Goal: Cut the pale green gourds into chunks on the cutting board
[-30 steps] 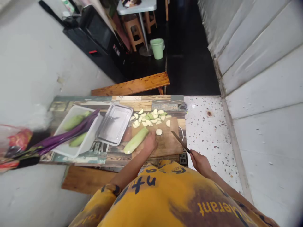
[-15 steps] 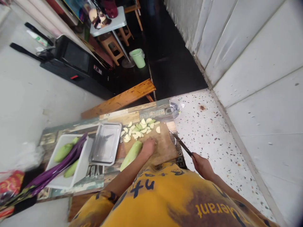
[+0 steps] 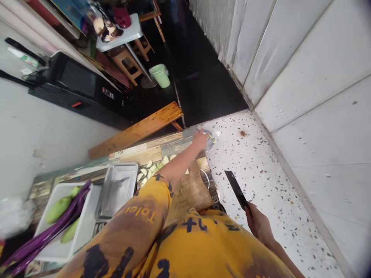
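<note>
My left hand (image 3: 200,139) reaches to the far right corner of the table, at the clear plastic bag (image 3: 211,140) by its edge. Its fingers look curled together; whatever they hold is hidden. Low on the right, over the speckled floor, my right hand (image 3: 258,222) grips the handle of a kitchen knife (image 3: 236,188) with a dark, broad blade. Pale cut vegetable slices (image 3: 150,168) lie at the far left of the wooden cutting board (image 3: 189,189), partly behind my left arm. The sleeve hides the board's left part.
A metal tray (image 3: 117,189) stands left of the slices. Beside it, a white bin (image 3: 84,231) holds green vegetables (image 3: 59,209) and long purple eggplants (image 3: 65,218). Beyond the table are a wooden bench (image 3: 139,129) and a green bucket (image 3: 160,76). A white wall (image 3: 319,96) runs along the right.
My left hand has moved from the cutting board forward and right to the plastic bag. My right hand has shifted slightly right and down with the knife. The view has shifted too.
</note>
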Motion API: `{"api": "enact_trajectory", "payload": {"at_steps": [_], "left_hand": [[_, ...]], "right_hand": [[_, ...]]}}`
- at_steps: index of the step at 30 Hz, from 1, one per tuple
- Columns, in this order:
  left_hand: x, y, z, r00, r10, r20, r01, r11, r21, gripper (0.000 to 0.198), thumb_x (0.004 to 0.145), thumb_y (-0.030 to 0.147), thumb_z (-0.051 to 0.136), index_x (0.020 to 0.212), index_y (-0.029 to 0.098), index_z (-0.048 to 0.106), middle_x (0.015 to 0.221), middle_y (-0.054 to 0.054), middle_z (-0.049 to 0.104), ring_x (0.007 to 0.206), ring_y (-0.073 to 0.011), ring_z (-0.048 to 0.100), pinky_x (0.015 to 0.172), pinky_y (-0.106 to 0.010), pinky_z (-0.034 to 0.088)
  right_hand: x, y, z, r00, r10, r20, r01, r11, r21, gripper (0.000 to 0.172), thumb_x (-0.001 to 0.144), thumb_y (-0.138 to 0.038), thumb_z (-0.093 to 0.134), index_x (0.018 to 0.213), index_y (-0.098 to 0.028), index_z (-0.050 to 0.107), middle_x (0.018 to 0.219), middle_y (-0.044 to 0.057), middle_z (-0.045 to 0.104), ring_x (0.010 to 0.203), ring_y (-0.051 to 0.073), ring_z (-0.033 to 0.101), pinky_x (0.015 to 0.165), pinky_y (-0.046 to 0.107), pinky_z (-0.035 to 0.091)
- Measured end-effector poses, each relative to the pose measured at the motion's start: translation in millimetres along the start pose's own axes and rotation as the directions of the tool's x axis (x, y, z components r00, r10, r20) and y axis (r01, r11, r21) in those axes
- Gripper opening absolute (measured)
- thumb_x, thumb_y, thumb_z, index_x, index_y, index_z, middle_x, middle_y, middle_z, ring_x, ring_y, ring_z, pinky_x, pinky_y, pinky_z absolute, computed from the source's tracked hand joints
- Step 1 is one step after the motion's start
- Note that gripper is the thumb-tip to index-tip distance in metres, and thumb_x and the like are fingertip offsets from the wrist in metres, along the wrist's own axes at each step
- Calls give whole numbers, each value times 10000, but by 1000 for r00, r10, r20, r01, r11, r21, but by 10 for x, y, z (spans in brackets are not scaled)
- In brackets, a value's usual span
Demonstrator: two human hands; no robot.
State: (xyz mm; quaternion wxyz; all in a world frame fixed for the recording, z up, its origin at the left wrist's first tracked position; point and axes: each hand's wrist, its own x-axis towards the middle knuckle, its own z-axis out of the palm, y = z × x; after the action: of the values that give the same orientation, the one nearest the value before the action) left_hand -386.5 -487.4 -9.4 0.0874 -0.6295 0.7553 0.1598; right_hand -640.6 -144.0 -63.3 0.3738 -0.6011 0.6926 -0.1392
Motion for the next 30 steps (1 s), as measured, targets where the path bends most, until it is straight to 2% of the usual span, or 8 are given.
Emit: {"api": "enact_trajectory", "payload": {"at_steps": [5,8,11,16,20,23,27,30], "left_hand": [[-197,-119,-253,981,22,-194,-22,1000,2,290,919,183,586,1175,113,701,1468,-186,505,1333,-331,502,1116,-491,423],[-896,-455,-305,954,-61,-292,46,997,-59,439,930,292,604,1334,120,614,1452,-179,538,1344,-309,510,1161,-455,394],[-1906,-923,-133,893,-285,-348,277,958,-74,660,914,443,629,1458,97,492,1472,-219,515,1389,-351,467,1169,-480,378],[-3344,-1362,483,760,-636,-134,644,765,19,987,794,559,760,1548,72,350,1514,-286,443,1406,-440,423,1133,-527,382],[-3639,-1449,769,712,-688,141,699,713,-51,829,843,378,734,1529,100,363,1317,-210,627,1206,-348,604,1014,-414,470],[-3636,-1457,793,788,-604,119,615,782,-104,661,841,268,711,1440,112,477,1262,-180,655,1173,-329,606,1005,-417,469],[-3601,-1339,834,958,-278,-63,272,957,-97,429,934,151,550,1358,201,586,1326,-150,634,1289,-301,533,1173,-496,334],[-3501,-1219,950,983,-123,-135,110,989,-100,425,982,129,437,1348,251,614,1387,-129,610,1369,-280,486,1233,-538,251]], "right_hand": [[-107,84,-43,996,86,10,-86,996,1,495,979,-519,303,1097,-176,639,741,85,727,603,240,674,573,320,459],[-37,0,-81,993,113,27,-113,994,-1,484,959,-517,309,1064,-181,641,681,72,700,559,232,643,545,312,433],[121,-166,-106,994,87,60,-85,996,-29,468,944,-507,326,1052,-184,647,626,56,664,533,224,615,527,301,401],[455,-550,-43,992,-70,106,78,994,-78,444,945,-509,354,1004,-179,647,587,45,622,513,209,574,518,292,360],[635,-914,79,957,-252,146,265,961,-78,461,956,-503,354,1014,-165,663,600,51,635,511,206,573,520,291,369],[664,-1168,162,912,-360,198,382,921,-83,493,973,-500,340,1071,-152,674,678,77,689,546,211,612,544,294,409],[630,-1471,280,853,-452,259,488,869,-89,480,997,-479,322,1047,-158,676,821,118,745,667,227,680,623,297,466],[609,-1712,376,819,-477,319,532,840,-109,474,1007,-456,307,1051,-156,671,811,109,741,669,224,678,627,291,462]]}}
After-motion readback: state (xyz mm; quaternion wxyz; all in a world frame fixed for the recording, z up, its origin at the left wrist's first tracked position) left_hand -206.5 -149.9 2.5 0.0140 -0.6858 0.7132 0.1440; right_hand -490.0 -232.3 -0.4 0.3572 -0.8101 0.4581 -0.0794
